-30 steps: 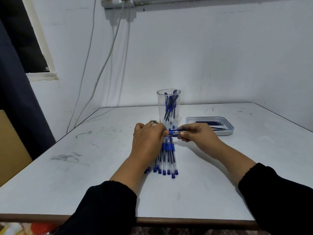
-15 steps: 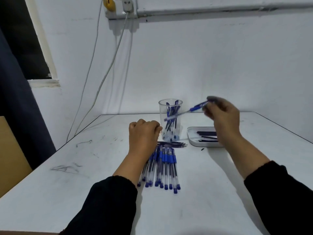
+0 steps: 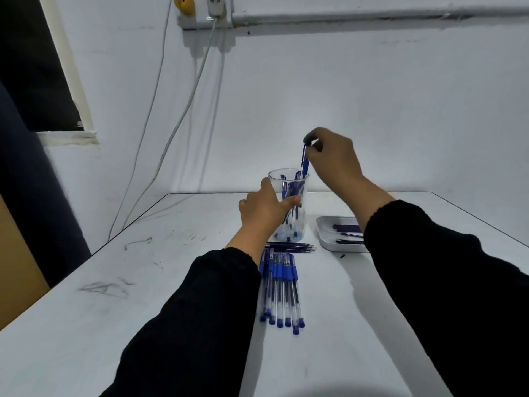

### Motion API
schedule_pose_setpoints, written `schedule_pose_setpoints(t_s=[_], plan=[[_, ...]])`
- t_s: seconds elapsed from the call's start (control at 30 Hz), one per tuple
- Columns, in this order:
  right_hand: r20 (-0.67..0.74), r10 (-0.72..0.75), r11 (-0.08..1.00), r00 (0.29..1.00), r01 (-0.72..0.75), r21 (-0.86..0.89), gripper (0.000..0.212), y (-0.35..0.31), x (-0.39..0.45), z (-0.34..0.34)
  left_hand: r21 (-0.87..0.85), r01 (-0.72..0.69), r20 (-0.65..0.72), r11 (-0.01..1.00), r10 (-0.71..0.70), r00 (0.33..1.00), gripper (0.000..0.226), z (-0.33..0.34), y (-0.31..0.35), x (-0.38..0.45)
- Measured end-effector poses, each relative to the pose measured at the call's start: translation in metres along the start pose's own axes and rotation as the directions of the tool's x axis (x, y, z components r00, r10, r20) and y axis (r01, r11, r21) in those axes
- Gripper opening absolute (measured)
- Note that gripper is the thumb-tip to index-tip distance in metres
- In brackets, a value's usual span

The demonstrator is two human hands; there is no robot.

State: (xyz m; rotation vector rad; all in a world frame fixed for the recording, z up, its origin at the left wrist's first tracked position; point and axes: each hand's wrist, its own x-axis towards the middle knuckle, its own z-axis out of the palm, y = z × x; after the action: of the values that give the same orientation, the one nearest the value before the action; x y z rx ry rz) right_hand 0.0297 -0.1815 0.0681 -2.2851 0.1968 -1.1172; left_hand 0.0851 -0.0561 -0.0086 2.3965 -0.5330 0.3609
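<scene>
A clear plastic cup point(image 3: 300, 196) stands on the white table point(image 3: 114, 296) with several blue pens in it. My left hand point(image 3: 264, 210) grips the cup's side, thumb across its front. My right hand point(image 3: 332, 159) pinches the top of a blue capped pen point(image 3: 305, 161), held upright with its lower end just inside the cup's rim. A row of blue pens point(image 3: 282, 290) lies on the table in front of the cup, partly under my left sleeve. Thin dark refills point(image 3: 292, 247) lie crosswise behind that row.
A shallow white tray point(image 3: 329, 239) with dark refills sits right of the cup, partly hidden by my right sleeve. Cables point(image 3: 183, 110) hang down the wall from a socket strip point(image 3: 206, 12) to the table's back left. A dark curtain point(image 3: 34, 196) hangs at left.
My right hand carried the pen from the table up over the cup and turned it upright into the rim. My left hand left the pen row and took hold of the cup.
</scene>
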Motion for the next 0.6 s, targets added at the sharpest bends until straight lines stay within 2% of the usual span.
schedule_pose_setpoints(t_s=[0.1, 0.3, 0.47, 0.6], plan=[[0.06, 0.055, 0.997, 0.997, -0.051, -0.062, 0.023, 0.007, -0.005, 0.013, -0.022, -0.013, -0.041, 1.0, 0.012, 0.999, 0.062, 0.002, -0.004, 0.0], [0.14, 0.08, 0.962, 0.987, -0.04, -0.27, 0.027, 0.019, -0.011, 0.027, 0.001, -0.014, -0.05, 1.0, 0.014, 0.999, 0.061, 0.003, -0.01, -0.001], [0.099, 0.041, 0.987, 0.994, -0.025, -0.157, 0.028, 0.025, -0.022, 0.024, -0.004, 0.011, -0.024, 1.0, -0.011, 1.0, 0.064, -0.001, -0.016, -0.011], [0.036, -0.02, 0.999, 0.999, 0.021, -0.028, 0.023, 0.03, -0.049, 0.016, -0.04, 0.0, 0.005, 0.999, 0.0, 1.0, 0.055, -0.006, -0.023, -0.032]])
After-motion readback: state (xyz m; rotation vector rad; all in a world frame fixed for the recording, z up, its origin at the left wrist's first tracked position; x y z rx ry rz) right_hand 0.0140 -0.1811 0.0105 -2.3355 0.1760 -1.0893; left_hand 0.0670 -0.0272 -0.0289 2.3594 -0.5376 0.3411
